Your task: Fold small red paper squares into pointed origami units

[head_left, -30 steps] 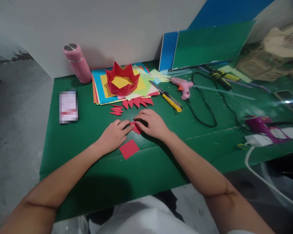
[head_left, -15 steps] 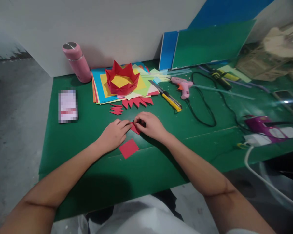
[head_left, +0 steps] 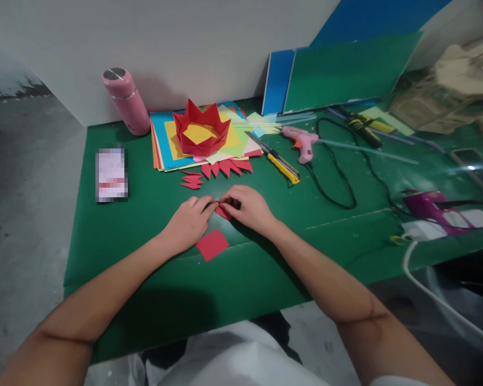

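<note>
Between my two hands is a small piece of red paper (head_left: pixel 223 213), partly folded and mostly covered by fingers. My left hand (head_left: pixel 191 221) pinches its left side with closed fingertips. From the right, my right hand (head_left: pixel 247 208) grips the same piece between thumb and forefinger. Just below the hands a flat red paper square (head_left: pixel 213 245) lies on the green table. Beyond them are small folded red paper pieces (head_left: pixel 191 180) and a row of pointed red ones (head_left: pixel 227 168). A red folded-paper ring with points (head_left: pixel 201 131) rests on a stack of coloured paper (head_left: pixel 161 145).
Right of the stack lie a yellow utility knife (head_left: pixel 284 167) and a pink glue gun (head_left: pixel 301 142) with a looping black cord. A pink bottle (head_left: pixel 126 102) and a blurred-out box (head_left: pixel 111 175) stand left. A purple power strip (head_left: pixel 434 212) sits far right.
The red piece shows less of itself under my right hand, its visible part now flatter. Both hands stay in nearly the same place.
</note>
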### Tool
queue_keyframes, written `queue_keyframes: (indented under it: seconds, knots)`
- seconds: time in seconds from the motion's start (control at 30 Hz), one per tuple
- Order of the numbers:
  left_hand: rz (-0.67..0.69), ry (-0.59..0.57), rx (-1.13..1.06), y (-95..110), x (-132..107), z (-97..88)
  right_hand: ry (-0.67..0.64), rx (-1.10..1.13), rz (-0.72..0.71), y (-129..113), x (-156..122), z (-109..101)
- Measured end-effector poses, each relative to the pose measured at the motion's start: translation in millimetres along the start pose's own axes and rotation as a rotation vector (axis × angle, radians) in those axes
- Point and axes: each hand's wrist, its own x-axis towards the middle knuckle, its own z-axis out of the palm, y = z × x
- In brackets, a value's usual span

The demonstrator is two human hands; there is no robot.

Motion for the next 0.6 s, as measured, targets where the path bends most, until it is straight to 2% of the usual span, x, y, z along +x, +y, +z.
queue_keyframes:
  seconds: [0.33, 0.6]
  knots:
    - [-0.046, -0.017, 0.017, 0.7, -0.1, 1.4, -0.042, -0.068, -0.223, 11.6, 1.9, -4.2]
    - [-0.050, 0.053, -0.015, 0.7, 0.7, 2.7, -0.085, -0.091, -0.255, 11.9, 1.3, -6.9]
